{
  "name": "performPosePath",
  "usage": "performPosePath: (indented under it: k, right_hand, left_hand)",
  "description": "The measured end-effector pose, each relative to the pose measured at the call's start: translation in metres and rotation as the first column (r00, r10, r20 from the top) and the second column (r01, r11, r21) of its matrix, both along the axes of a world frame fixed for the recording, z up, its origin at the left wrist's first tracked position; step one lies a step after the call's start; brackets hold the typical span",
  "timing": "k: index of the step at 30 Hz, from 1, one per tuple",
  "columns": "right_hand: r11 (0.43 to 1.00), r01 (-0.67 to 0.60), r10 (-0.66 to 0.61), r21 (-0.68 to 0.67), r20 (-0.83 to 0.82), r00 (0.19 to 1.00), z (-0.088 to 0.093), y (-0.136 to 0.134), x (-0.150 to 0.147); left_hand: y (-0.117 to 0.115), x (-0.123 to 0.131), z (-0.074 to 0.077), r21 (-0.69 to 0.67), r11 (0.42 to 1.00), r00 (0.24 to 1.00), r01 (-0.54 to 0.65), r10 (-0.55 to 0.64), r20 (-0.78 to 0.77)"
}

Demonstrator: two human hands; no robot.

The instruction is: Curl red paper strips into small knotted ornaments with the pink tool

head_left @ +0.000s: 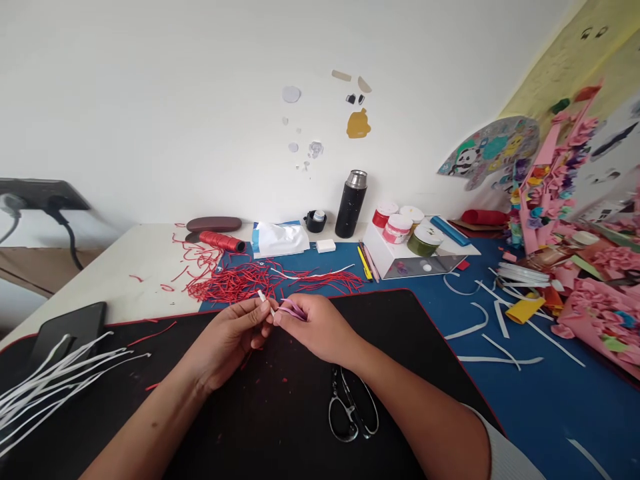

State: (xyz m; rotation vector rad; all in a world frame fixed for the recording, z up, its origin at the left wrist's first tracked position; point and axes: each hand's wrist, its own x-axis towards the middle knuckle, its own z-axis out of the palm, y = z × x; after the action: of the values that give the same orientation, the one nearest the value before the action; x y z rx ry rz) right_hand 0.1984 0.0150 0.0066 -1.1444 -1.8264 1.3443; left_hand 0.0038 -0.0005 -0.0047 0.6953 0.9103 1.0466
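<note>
Silver metal scissors (pixel 352 411) lay on the black mat (pixel 270 413). Toward its far edge, the left hand (pixel 243 327) pinched a slim white strip (pixel 261 295), long axis slanting, tip pointing far-left; close beside, the right hand (pixel 315 327) gripped a thin pink-purple strip (pixel 295 309).

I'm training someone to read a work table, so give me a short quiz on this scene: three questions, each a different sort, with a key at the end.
1. Multiple choice: what do the scissors lie on? A, a white box; B, the black mat; C, a heap of red threads.
2. True or false: the red spool lies on its side.
3. Fill in the colour: the left hand pinches a small ____ piece.

Key: 1, B; 2, true; 3, white.
</note>
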Motion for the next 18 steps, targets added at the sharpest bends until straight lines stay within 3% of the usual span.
performPosePath:
  k: [5,12,18]
  right_hand:
    - [1.0,-0.023,0.023,-0.014,-0.005,1.0,0.0033,0.0009,-0.0002]
    - [0.999,-0.037,0.037,-0.006,0.004,0.999,0.0052,0.0016,0.0018]
    - [0.997,-0.046,0.03,0.069,0.219,0.975,0.005,-0.0013,0.0011]
  left_hand:
    - [-0.0006,-0.0005,0.0022,0.04,0.999,0.999,0.018,-0.017,-0.028]
    - [0.0019,-0.0076,0.0086,0.06,0.994,0.996,-0.088,0.089,-0.002]
    - [-0.0015,-0.0079,0.0098,0.081,0.997,1.0,0.006,-0.005,-0.003]
